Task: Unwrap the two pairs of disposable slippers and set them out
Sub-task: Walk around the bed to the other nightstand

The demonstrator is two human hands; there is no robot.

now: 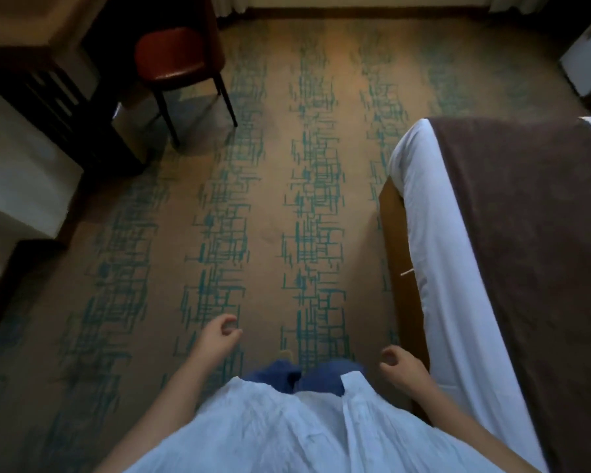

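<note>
No slippers or wrappers show anywhere in the head view. My left hand (220, 334) hangs in front of my body over the carpet, fingers loosely curled, holding nothing. My right hand (398, 365) hangs at my right side near the bed's wooden frame, fingers also loosely curled and empty. Below them are my pale shirt and blue trousers.
A bed (440, 233) with white sheets and a brown runner (526, 233) fills the right side. A red-seated chair (174, 59) and a dark wooden desk (41, 73) stand at the back left. Patterned brown and teal carpet (287, 182) stretches ahead to the far wall.
</note>
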